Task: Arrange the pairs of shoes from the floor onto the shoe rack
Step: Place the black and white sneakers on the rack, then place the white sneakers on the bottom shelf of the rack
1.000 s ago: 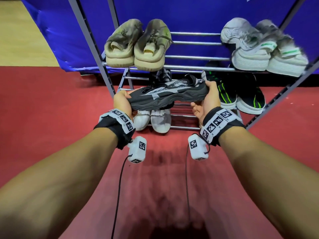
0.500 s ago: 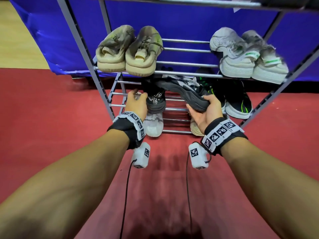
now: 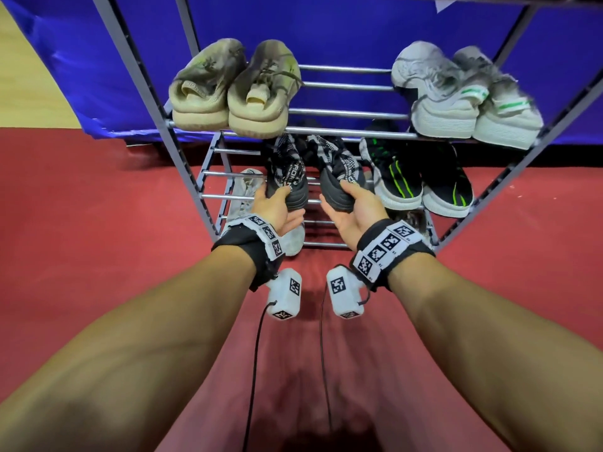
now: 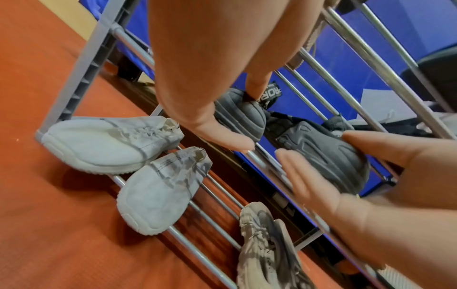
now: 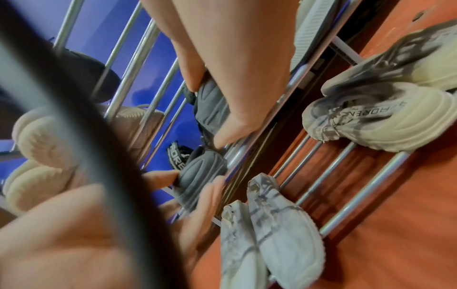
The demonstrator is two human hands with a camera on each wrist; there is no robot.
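Two black shoes with white-patterned uppers stand side by side, toes inward, on the middle shelf of the grey shoe rack [image 3: 349,136]. My left hand [image 3: 277,207] holds the heel of the left black shoe [image 3: 287,177], thumb on one side and a finger by the pull tab [image 4: 257,88]. My right hand [image 3: 354,207] grips the heel of the right black shoe [image 3: 339,171] in the same way. In the right wrist view that heel [image 5: 212,105] sits between thumb and fingers. Both heels reach the shelf's front bar.
A beige pair [image 3: 228,89] and a grey-white pair with green stripes [image 3: 463,96] fill the shelf above. A black pair with green stripes [image 3: 421,181] sits right of my hands. On the bottom shelf are a white pair [image 4: 99,144] and a grey-beige pair [image 5: 383,121]. Red floor [image 3: 98,223] surrounds the rack.
Both hands held one black shoe sideways in front of the rack. My right hand then turned it toe-in onto the middle shelf beside its mate, while my left hand moved to the mate's heel.
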